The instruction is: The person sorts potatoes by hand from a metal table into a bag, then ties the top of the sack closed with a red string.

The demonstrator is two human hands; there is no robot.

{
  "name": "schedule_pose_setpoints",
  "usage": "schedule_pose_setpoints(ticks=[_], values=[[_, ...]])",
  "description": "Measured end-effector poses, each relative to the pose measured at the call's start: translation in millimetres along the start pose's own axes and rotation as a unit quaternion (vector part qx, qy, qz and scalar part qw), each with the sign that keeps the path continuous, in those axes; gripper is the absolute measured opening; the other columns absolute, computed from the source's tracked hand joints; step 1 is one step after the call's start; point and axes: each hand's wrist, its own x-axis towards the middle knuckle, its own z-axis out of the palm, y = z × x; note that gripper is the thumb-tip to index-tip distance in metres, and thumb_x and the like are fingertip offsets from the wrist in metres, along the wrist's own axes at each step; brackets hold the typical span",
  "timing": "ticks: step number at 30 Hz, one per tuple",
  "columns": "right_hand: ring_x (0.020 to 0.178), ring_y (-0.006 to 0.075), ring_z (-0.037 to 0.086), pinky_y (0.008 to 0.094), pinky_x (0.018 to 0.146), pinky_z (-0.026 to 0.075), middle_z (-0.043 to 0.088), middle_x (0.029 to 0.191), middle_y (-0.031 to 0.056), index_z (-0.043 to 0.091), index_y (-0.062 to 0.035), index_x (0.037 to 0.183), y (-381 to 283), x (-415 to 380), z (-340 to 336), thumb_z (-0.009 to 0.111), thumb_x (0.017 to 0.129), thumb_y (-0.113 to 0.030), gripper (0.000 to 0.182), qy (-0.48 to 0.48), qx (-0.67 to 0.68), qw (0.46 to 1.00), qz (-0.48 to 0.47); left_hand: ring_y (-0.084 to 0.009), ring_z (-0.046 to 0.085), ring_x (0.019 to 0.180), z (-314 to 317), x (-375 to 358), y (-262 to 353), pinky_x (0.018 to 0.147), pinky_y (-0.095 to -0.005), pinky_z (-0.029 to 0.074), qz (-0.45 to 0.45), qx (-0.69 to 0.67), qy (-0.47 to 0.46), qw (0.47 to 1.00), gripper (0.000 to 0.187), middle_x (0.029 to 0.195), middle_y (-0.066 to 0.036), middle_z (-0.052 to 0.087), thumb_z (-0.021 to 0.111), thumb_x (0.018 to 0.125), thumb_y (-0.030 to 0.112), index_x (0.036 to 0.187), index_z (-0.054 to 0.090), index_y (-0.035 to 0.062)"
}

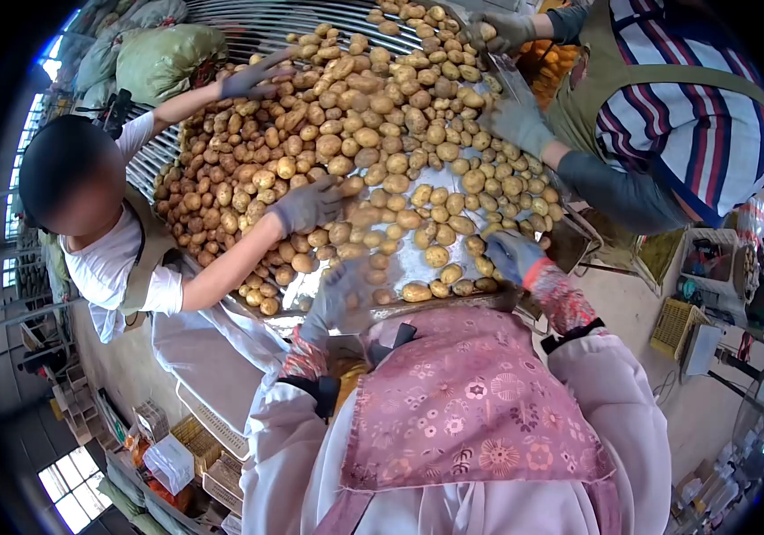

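At the near edge of the worktop (410, 267), the left hand (337, 290) is blurred; I cannot tell its opening or hold. By the near right corner, the right hand (511, 256) bends loosely beside potatoes (366, 137), its grip unclear; both are gloved, probably against grit. Potatoes lie thinner nearby and heap toward the far edge, perhaps because metal bars (248, 12) lead in there. Co-workers' hands (309, 207) reach in from both sides.

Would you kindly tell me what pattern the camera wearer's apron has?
The apron is dusky pink with a floral pattern, seen in the head view.
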Motion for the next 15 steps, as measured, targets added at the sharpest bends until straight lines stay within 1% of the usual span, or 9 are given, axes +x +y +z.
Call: schedule_pose_setpoints(ticks=[1, 3, 5, 7, 9, 11, 13, 14, 15], values=[[0.098, 0.0261, 0.065, 0.0362, 0.082, 0.053, 0.064, 0.115, 0.0122, 0.065, -0.0083, 0.113, -12, 6, 14, 0.060, 0.089, -0.017, 0.026, -0.004, 0.103, 0.995, 0.004, -0.0155, 0.060, 0.065, -3, 12, -11, 0.065, -0.0346, 0.050, -0.158, -0.241, 0.013, 0.958, 0.038, 0.086, -0.005, 0.066, 0.058, 0.096, 0.023, 0.127, 0.058, 0.0021], [0.102, 0.0303, 0.063, 0.0379, 0.084, 0.052, 0.063, 0.118, 0.0136, 0.063, -0.0087, 0.118, -34, 9, 36, 0.061, 0.089, -0.020, 0.031, -0.025, 0.174, 0.982, -0.064, -0.0234, 0.065, 0.074, 2, 55, 71, 0.068, -0.0375, 0.052, -0.193, -0.048, 0.057, 0.978, 0.035, 0.090, -0.013, 0.068, 0.055, 0.096, 0.019, 0.128, 0.058, 0.0047], [0.106, 0.0326, 0.062, 0.0388, 0.088, 0.050, 0.062, 0.120, 0.0147, 0.061, -0.0095, 0.122, -42, 5, 51, 0.061, 0.089, -0.020, 0.035, -0.067, 0.057, 0.978, -0.190, -0.0361, 0.067, 0.088, 0, 80, 64, 0.076, -0.0426, 0.053, 0.008, 0.295, 0.110, 0.949, 0.034, 0.098, -0.022, 0.066, 0.054, 0.095, 0.014, 0.126, 0.058, 0.0049], [0.116, 0.0312, 0.058, 0.0366, 0.094, 0.048, 0.058, 0.126, 0.0159, 0.057, -0.0088, 0.129, -27, -10, 38, 0.056, 0.093, -0.020, 0.037, -0.085, -0.089, 0.973, -0.194, -0.0423, 0.063, 0.101, 2, 97, 73, 0.085, -0.0442, 0.052, -0.094, 0.324, 0.085, 0.937, 0.043, 0.110, -0.027, 0.061, 0.059, 0.091, 0.017, 0.133, 0.052, 0.0082], [0.115, 0.0364, 0.058, 0.0405, 0.095, 0.048, 0.056, 0.132, 0.0171, 0.058, -0.0096, 0.128, -1, -20, 18, 0.053, 0.094, -0.023, 0.037, -0.119, -0.132, 0.969, -0.171, -0.0428, 0.064, 0.097, 8, 106, 60, 0.079, -0.0474, 0.053, -0.183, 0.393, 0.015, 0.901, 0.056, 0.110, -0.025, 0.061, 0.060, 0.087, 0.018, 0.140, 0.043, 0.0155], [0.111, 0.0368, 0.061, 0.0417, 0.094, 0.049, 0.059, 0.127, 0.0168, 0.060, -0.0099, 0.126, 29, -29, -1, 0.051, 0.094, -0.024, 0.036, -0.146, -0.115, 0.976, -0.113, -0.0441, 0.066, 0.090, 27, 107, 27, 0.075, -0.0480, 0.053, -0.132, 0.441, 0.049, 0.887, 0.067, 0.101, -0.027, 0.062, 0.062, 0.086, 0.023, 0.146, 0.032, 0.0141], [0.100, 0.0323, 0.066, 0.0388, 0.090, 0.051, 0.067, 0.112, 0.0131, 0.062, -0.0084, 0.122, 58, -35, -16, 0.052, 0.095, -0.028, 0.034, -0.069, -0.125, 0.985, -0.097, -0.0444, 0.066, 0.085, 54, 110, 41, 0.072, -0.0487, 0.053, -0.222, 0.279, -0.034, 0.934, 0.075, 0.089, -0.027, 0.064, 0.065, 0.086, 0.030, 0.146, 0.028, 0.0063], [0.091, 0.0224, 0.068, 0.0325, 0.085, 0.052, 0.070, 0.097, 0.0083, 0.064, -0.0038, 0.116, 60, -41, -22, 0.052, 0.097, -0.026, 0.031, -0.062, -0.059, 0.996, 0.026, -0.0446, 0.066, 0.083, 70, 108, 42, 0.071, -0.0488, 0.053, -0.235, 0.238, -0.073, 0.940, 0.080, 0.083, -0.027, 0.065, 0.066, 0.086, 0.033, 0.147, 0.025, 0.0028], [0.087, 0.0237, 0.067, 0.0328, 0.081, 0.053, 0.069, 0.095, 0.0116, 0.065, -0.0070, 0.115, 78, -38, -11, 0.054, 0.096, -0.022, 0.026, -0.002, 0.099, 0.994, 0.038, -0.0452, 0.066, 0.080, 92, 98, 38, 0.069, -0.0484, 0.053, -0.181, 0.282, -0.105, 0.936, 0.086, 0.079, -0.027, 0.065, 0.067, 0.086, 0.035, 0.148, 0.020, -0.0001]])
